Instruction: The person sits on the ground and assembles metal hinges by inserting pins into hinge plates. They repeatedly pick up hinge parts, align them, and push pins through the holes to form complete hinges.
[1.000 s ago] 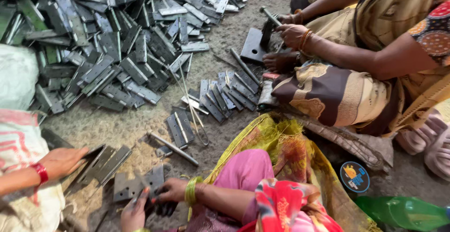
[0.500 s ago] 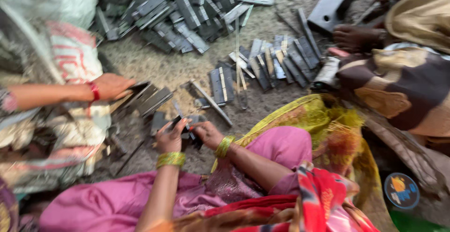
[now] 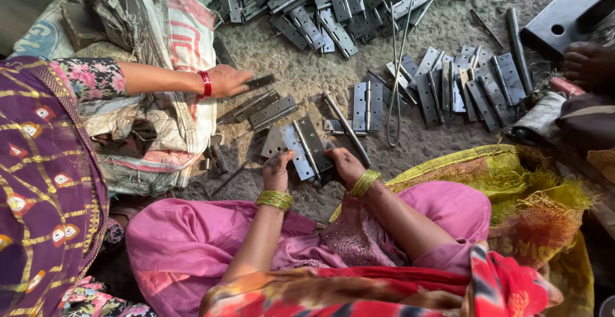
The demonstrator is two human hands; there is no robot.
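Observation:
Both my hands rest on the gritty ground over an open grey metal hinge (image 3: 306, 142). My left hand (image 3: 277, 171), with green bangles at the wrist, grips the hinge's left leaf. Gripping its lower right edge is my right hand (image 3: 344, 163), also bangled. A loose metal pin (image 3: 346, 126) lies just right of the hinge. More flat hinges (image 3: 272, 110) sit just beyond my hands.
A co-worker's hand (image 3: 227, 80) with a red bangle reaches in from the left, holding a hinge leaf (image 3: 259, 82). A big heap of hinges (image 3: 333, 3) lies at the top, a row of hinges (image 3: 467, 86) at right. Sacks (image 3: 173, 48) lie left; another person's foot (image 3: 586, 64) and a metal block (image 3: 560, 16) top right.
The view has swung left and closer. My hands have stayed together on the hinge; the co-worker's hand still reaches towards the hinges on the ground.

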